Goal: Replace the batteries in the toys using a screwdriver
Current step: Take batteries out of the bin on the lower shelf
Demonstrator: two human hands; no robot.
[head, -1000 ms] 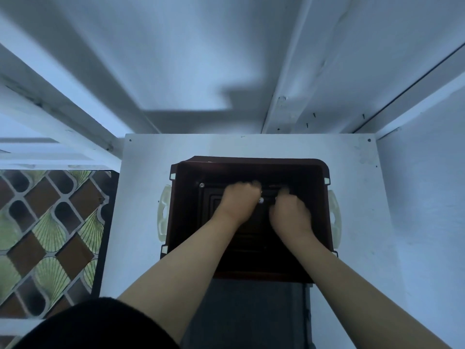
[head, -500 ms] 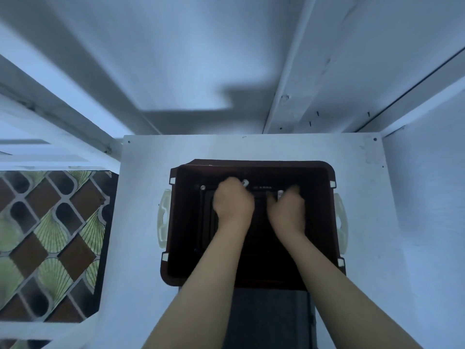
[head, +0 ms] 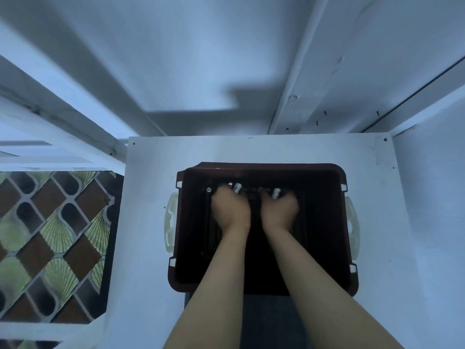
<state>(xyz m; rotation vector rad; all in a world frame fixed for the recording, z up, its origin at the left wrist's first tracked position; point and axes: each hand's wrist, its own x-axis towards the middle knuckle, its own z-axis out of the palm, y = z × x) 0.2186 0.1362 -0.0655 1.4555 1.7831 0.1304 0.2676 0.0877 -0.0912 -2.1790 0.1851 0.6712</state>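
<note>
While both sit inside a bin (head: 324, 197), left grip (head: 231, 210) curled round left battery (head: 237, 188), right grip (head: 279, 210) round right battery (head: 276, 193).

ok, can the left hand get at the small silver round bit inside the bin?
Probably yes. The silver bit lies uncovered just left of the left hand, inside the bin, with nothing between them. Whether that hand holds something is too blurred to tell.

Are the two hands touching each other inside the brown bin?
Apart. The head view shows a dark strip of the bin floor between the left hand and the right hand, running from fingers to wrists.
</note>
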